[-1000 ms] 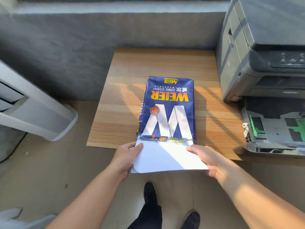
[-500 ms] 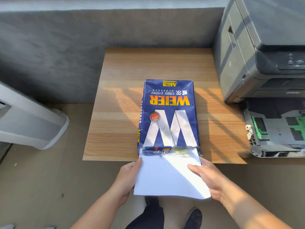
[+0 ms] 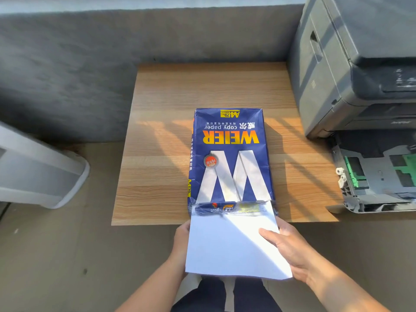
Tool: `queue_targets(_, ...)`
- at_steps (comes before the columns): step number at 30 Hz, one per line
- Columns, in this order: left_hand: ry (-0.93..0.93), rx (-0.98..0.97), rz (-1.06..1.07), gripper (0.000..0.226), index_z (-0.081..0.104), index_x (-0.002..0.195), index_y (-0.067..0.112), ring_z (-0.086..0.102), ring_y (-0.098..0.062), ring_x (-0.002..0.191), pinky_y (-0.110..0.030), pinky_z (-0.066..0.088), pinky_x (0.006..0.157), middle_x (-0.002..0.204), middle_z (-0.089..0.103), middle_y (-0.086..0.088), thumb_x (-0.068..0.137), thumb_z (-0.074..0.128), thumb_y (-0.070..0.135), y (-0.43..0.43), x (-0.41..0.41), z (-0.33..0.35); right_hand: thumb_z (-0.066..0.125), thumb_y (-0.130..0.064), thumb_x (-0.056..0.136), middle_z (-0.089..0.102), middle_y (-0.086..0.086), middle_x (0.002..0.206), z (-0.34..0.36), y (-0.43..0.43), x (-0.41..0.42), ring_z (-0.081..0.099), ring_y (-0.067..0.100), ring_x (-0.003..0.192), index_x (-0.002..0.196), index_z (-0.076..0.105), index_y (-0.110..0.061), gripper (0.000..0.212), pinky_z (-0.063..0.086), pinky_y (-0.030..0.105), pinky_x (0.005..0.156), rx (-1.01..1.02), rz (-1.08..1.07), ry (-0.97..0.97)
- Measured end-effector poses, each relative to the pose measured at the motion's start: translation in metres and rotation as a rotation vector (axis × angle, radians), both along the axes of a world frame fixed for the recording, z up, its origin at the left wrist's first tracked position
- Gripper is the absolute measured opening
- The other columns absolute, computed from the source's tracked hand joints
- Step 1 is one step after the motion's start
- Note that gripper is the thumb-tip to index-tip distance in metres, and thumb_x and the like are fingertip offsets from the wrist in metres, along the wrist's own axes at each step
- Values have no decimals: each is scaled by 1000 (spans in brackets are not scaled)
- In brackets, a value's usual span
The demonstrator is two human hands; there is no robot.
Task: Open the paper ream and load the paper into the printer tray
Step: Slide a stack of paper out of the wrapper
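Observation:
A blue paper ream wrapper (image 3: 229,154) with a big white W lies on the low wooden board (image 3: 162,154), its near end torn open. A stack of white paper (image 3: 229,246) sticks out of that end, past the board's front edge. My left hand (image 3: 182,242) grips the stack's left side, mostly hidden behind the sheets. My right hand (image 3: 290,246) holds the right side, thumb lying on top. At the far right sits the grey printer (image 3: 351,64), with its pulled-out paper tray (image 3: 373,176) showing green guides.
A white appliance (image 3: 40,172) stands on the floor to the left. A grey wall runs behind the board. My legs and dark trousers (image 3: 225,296) are below the paper stack.
Both hands have drawn the white stack farther out of the wrapper toward me; more paper shows now. The wrapper stays on the board.

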State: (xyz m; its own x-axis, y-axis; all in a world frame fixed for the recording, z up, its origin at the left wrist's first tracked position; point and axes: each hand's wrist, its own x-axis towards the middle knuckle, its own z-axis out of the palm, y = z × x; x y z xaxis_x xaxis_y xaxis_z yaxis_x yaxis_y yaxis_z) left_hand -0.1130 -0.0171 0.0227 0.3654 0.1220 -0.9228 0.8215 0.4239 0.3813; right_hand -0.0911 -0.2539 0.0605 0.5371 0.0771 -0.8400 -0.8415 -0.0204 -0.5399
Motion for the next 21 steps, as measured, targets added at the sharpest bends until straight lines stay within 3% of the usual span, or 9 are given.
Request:
queue_targets(3,-41,153,-47,16,66,61,12,46,-24,63,-34,38,64,58,58,-4,76,67,14,1,2,-5,57,0,99,80,18,110,4,0,1,74,46,103,117,70,-20,30,61,45,79,6,1,-3)
queue_targets(5,-100,341,-198,13,69,71,8,41,-21,67,-32,36,63,65,59,-2,81,62,5,1,0,-5,57,0,99,80,18,108,6,0,1,75,45,102,115,70,-21,30,61,43,76,-8,16,-7)
queue_targets(9,-136,411,-239,17,71,79,11,42,-18,62,-30,35,61,63,64,2,88,57,8,5,-4,-3,58,0,98,80,20,107,8,1,2,74,45,101,112,71,-20,27,61,39,69,-22,16,-1)
queue_targets(11,-196,517,-409,14,69,74,20,45,-17,60,-27,37,59,63,67,7,84,61,13,8,-7,-3,59,-1,98,80,20,106,8,1,2,74,45,101,113,71,-19,26,61,39,68,-31,23,6)
queue_targets(14,-275,906,-814,11,56,78,31,55,-15,66,-25,36,55,71,62,13,81,66,27,17,-22,-1,59,-2,99,79,21,108,12,2,4,76,43,97,112,70,-20,25,62,35,59,-23,17,25)
queue_targets(18,-641,1257,-957,26,64,101,27,62,-17,86,-30,46,72,95,62,11,77,73,33,42,-40,-16,57,-1,99,79,21,106,16,2,8,78,35,80,107,71,-21,26,60,32,53,8,10,27)
queue_targets(21,-690,1359,-978,63,57,136,12,56,-25,124,-37,39,106,134,60,-3,85,51,47,57,-37,-29,56,0,100,79,21,107,16,2,8,77,34,79,109,71,-21,28,60,31,51,7,25,19)
